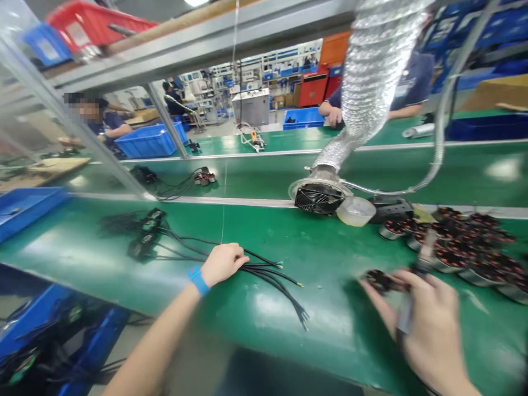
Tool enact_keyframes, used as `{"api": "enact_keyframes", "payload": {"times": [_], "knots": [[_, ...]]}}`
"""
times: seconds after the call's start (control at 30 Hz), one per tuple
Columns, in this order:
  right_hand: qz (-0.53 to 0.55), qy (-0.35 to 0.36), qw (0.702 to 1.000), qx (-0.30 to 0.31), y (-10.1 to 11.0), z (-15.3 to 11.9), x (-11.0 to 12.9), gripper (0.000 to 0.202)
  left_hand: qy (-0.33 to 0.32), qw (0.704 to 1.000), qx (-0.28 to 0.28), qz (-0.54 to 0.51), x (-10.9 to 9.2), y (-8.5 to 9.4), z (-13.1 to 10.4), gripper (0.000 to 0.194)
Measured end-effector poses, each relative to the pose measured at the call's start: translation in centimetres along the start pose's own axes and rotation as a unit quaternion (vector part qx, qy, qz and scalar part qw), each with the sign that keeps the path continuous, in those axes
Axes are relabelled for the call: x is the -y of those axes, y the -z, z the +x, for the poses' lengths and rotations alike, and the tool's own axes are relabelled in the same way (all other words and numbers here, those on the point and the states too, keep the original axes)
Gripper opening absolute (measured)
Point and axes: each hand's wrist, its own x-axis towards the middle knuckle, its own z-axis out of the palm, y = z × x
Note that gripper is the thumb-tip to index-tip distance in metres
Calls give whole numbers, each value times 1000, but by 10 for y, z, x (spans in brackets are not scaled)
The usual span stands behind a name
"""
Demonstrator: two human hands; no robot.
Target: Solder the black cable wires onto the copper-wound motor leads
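Observation:
My left hand (220, 264), with a blue band at its wrist, is closed around a bundle of black cables (268, 273). Their stripped ends fan out to the right over the green bench. On the left the cables lead to black parts with green boards (148, 234). My right hand (431, 319) grips a pen-like tool that looks like a soldering iron (406, 313), its cord running down below the palm. Between its thumb and fingers is a round copper-wound motor stator (378, 280), slightly blurred. Several similar stators (466, 253) lie clustered just beyond this hand.
A fume extractor fan (317, 199) hangs from a silvery duct (369, 66) at the bench's back. A translucent cup (356, 211) sits beside it. Blue bins (28, 209) stand at the left. Across the bench are co-workers and another blue bin (150, 140). A metal post (82, 121) slants at left.

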Motion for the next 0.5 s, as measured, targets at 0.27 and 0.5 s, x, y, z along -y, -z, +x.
{"api": "enact_keyframes", "payload": {"times": [0.27,0.5], "knots": [[47,15,984,174,-69,20,76,24,-123,989,48,-73,-39,-6,19,17],[118,-8,974,192,-97,17,78,41,-94,947,134,-277,-52,2,61,38]]}}
